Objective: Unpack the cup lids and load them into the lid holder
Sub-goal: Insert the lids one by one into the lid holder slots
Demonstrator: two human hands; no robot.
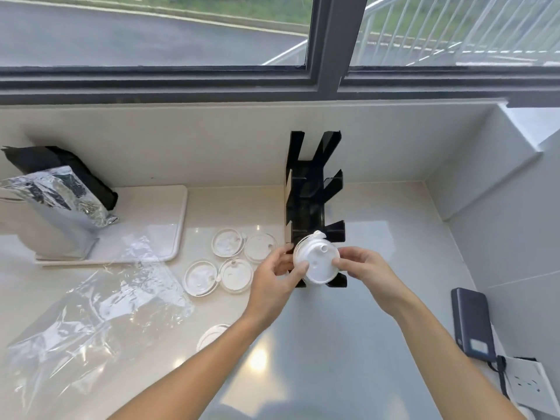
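Note:
Both hands hold a white stack of cup lids (316,260) over the near end of the black lid holder (312,195), which stands against the back wall. My left hand (274,277) pinches the stack's left edge and my right hand (362,268) grips its right edge. Several loose lids (227,242) lie flat on the counter left of the holder. Another lid (212,334) shows partly under my left forearm. An empty clear plastic bag (100,304) lies crumpled at the left.
A silver foil pouch (57,192) and a black bag (54,160) sit on a white tray (169,213) at the back left. A dark power bank (472,319) with a cable leans at the right wall beside a socket (530,386). The window ledge runs behind.

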